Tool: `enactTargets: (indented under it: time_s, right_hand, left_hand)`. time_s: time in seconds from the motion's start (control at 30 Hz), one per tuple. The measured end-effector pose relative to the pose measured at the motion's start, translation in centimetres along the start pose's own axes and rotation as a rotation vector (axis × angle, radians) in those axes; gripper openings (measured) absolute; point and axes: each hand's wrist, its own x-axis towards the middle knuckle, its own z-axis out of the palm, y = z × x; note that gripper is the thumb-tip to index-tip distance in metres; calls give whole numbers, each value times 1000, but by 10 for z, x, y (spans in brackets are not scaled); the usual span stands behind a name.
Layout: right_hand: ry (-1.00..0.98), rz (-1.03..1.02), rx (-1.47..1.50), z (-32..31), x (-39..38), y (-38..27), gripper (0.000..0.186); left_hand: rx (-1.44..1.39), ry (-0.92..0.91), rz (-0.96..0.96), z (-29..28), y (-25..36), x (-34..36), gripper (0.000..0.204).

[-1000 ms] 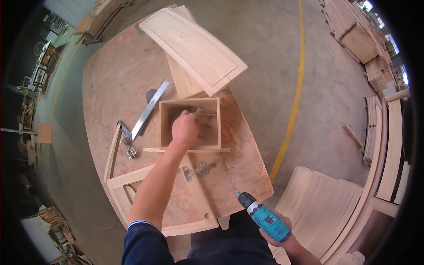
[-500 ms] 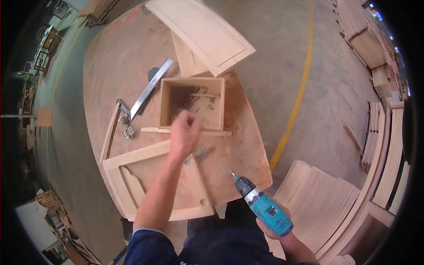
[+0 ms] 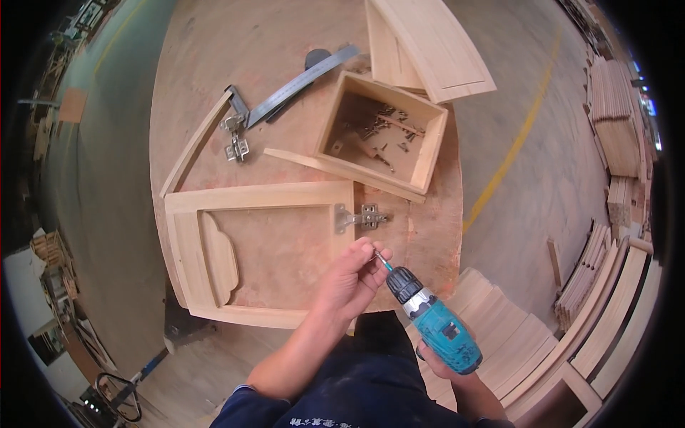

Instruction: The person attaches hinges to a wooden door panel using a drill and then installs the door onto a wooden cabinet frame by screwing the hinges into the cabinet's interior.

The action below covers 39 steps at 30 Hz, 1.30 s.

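Note:
My left hand (image 3: 346, 278) pinches what looks like a small screw (image 3: 378, 255) at the tip of the drill bit. In my right hand (image 3: 435, 357) is a teal cordless drill (image 3: 446, 328), pointed up toward the left hand. Both are over the near edge of the worktable (image 3: 235, 50). Just above them lies a light wooden door frame (image 3: 260, 189), with a metal hinge (image 3: 360, 217) at its upper right side. Behind it sits an open wooden box (image 3: 435, 150) holding several screws (image 3: 389, 125) and other small pieces.
A steel square (image 3: 300, 82) and more hinges (image 3: 235, 146) lie left of the box beside a wooden strip (image 3: 189, 153). Wooden panels (image 3: 428, 43) lie behind it. Stacked boards (image 3: 485, 314) stand at lower right; timber piles (image 3: 614, 118) line the concrete floor (image 3: 514, 143).
My left hand has left the inside of the box and moved down to the drill tip, fingers pinched there. The drill is held more upright, and the table's contents sit differently in view.

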Motion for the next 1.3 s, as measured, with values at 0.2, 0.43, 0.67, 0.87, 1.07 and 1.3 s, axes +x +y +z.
enactTargets:
  time_s: [0.2, 0.43, 0.67, 0.87, 1.07, 1.3]
  right_hand:
    - [-14, -85, -139, 5, 1, 11, 52]
    - [-179, -38, -389, 0, 37, -13, 45]
    - [-170, 30, -385, 9, 80, -21, 35]
    - [-88, 65, -48, 16, 106, -13, 40]
    - [-76, 22, 12, 22, 123, -25, 26]
    - [-120, 175, 71, 16, 128, -31, 32]
  left_hand:
    - [-13, -28, -40, -24, 5, 2, 14]
    - [17, -35, -12, -39, 15, 10, 18]
    - [542, 293, 381, -28, 9, 16, 24]
    - [2087, 105, 1213, -54, 21, 17, 52]
    - [2077, 147, 1252, -78, 11, 34, 54]
    - [2047, 151, 1295, -83, 10, 41, 53]
